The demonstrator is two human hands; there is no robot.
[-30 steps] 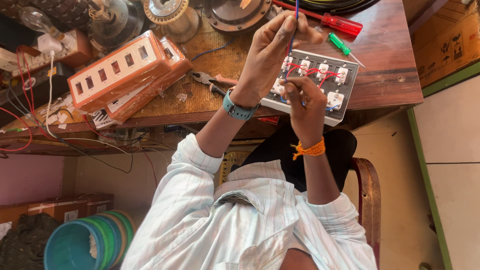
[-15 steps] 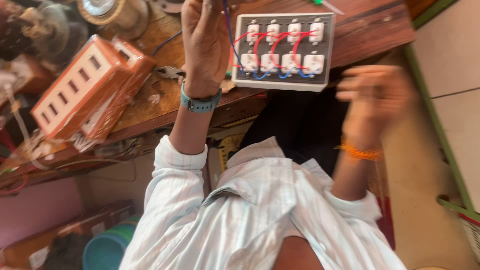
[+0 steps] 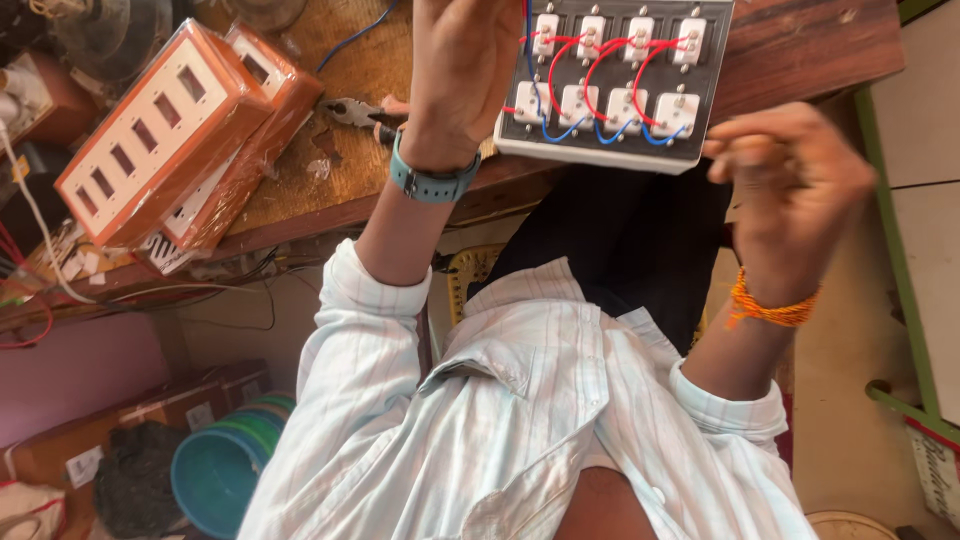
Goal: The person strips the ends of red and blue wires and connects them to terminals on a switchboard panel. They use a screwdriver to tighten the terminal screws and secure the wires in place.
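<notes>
Sitting at the near edge of the surface (image 3: 800, 50), at about 1 o'clock from the person, is the switch board (image 3: 610, 85). It is a flat board with two rows of white switch backs, joined by red and blue wires (image 3: 600, 60). It looks stiff and light, like hard plastic. The wires are thin and bendy and could pull loose, so the smooth outer rim looks like the safe place to take hold.

The left hand (image 3: 460, 70) is at the board's 9 o'clock side, its grip curled near a blue wire, but I cannot tell if it pinches it. The right hand (image 3: 790, 180) hangs in the air just off the board's 4 o'clock corner, blurry, fingers loosely bent, holding nothing I can see.

Pliers (image 3: 355, 112) lie just left of the left wrist. Orange boxes (image 3: 170, 130) sit farther out at 9 o'clock. A blue bucket (image 3: 215, 480) is on the floor.
</notes>
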